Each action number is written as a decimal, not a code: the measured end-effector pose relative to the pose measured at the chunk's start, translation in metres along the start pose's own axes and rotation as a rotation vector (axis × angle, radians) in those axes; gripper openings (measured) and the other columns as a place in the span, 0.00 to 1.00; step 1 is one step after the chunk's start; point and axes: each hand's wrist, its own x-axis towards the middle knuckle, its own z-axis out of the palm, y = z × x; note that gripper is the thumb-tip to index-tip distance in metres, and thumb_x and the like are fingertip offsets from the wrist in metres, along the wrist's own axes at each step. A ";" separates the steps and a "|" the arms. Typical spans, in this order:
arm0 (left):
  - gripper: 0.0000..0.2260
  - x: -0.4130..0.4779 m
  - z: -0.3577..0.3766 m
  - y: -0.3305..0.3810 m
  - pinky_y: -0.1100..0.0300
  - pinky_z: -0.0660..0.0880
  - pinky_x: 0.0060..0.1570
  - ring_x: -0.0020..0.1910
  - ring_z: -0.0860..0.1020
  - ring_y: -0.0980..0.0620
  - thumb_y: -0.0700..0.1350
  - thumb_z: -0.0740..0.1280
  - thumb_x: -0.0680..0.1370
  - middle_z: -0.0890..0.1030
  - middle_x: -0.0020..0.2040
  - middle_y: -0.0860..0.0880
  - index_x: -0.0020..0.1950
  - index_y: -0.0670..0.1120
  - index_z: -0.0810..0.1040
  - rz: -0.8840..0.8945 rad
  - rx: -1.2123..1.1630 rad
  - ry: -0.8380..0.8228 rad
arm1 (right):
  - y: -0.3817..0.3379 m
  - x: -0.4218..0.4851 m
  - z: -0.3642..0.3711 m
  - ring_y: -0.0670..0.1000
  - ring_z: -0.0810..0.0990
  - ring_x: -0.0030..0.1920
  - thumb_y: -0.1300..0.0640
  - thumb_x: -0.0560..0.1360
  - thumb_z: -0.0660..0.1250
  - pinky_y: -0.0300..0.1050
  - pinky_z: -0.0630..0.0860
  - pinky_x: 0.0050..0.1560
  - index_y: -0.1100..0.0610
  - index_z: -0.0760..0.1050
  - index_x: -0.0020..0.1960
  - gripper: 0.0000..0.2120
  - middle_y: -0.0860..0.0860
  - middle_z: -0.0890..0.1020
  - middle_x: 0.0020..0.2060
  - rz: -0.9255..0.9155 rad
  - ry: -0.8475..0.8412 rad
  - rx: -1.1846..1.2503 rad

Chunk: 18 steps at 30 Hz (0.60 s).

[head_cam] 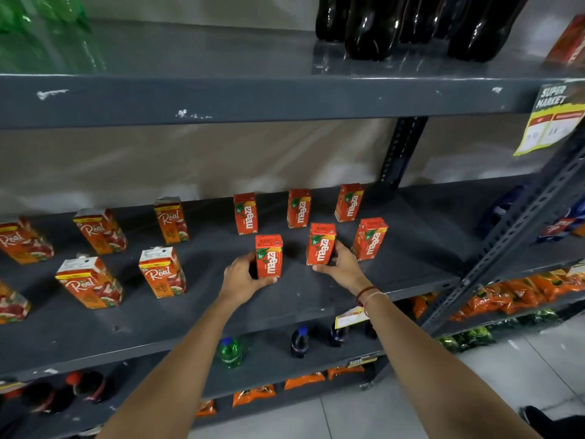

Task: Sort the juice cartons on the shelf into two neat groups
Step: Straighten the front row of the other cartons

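Observation:
On the dark grey shelf [316, 299], several small red Maaza cartons stand upright on the right in two rows. My left hand [242, 277] grips the front-left Maaza carton [269, 256] from its left side. My right hand [343, 263] holds the front-middle Maaza carton [321, 243] from its right side. A third front carton [369, 238] stands just right of it. Three Maaza cartons [298, 208] line the back row. Several taller orange Real cartons [162, 272] stand spread out on the left half of the shelf.
The shelf above carries green bottles [41, 30] and dark cola bottles [411, 23]. Below are small bottles [231, 351] and orange snack packets [304, 380]. A slanted grey upright [512, 229] and a yellow price tag [550, 122] stand at the right.

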 end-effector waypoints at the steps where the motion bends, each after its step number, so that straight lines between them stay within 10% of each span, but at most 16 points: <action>1: 0.25 0.001 -0.002 0.000 0.53 0.72 0.55 0.53 0.78 0.48 0.51 0.77 0.64 0.82 0.54 0.47 0.57 0.47 0.76 -0.009 -0.014 -0.022 | -0.001 0.002 -0.001 0.57 0.76 0.62 0.65 0.68 0.74 0.52 0.70 0.65 0.61 0.67 0.65 0.29 0.59 0.77 0.61 0.001 -0.017 -0.007; 18: 0.23 0.000 -0.024 -0.001 0.59 0.69 0.53 0.49 0.77 0.53 0.46 0.78 0.64 0.82 0.54 0.45 0.57 0.44 0.77 -0.119 -0.078 -0.084 | -0.002 0.006 -0.004 0.56 0.74 0.64 0.61 0.68 0.74 0.51 0.68 0.66 0.58 0.67 0.65 0.29 0.57 0.76 0.63 -0.004 -0.213 -0.058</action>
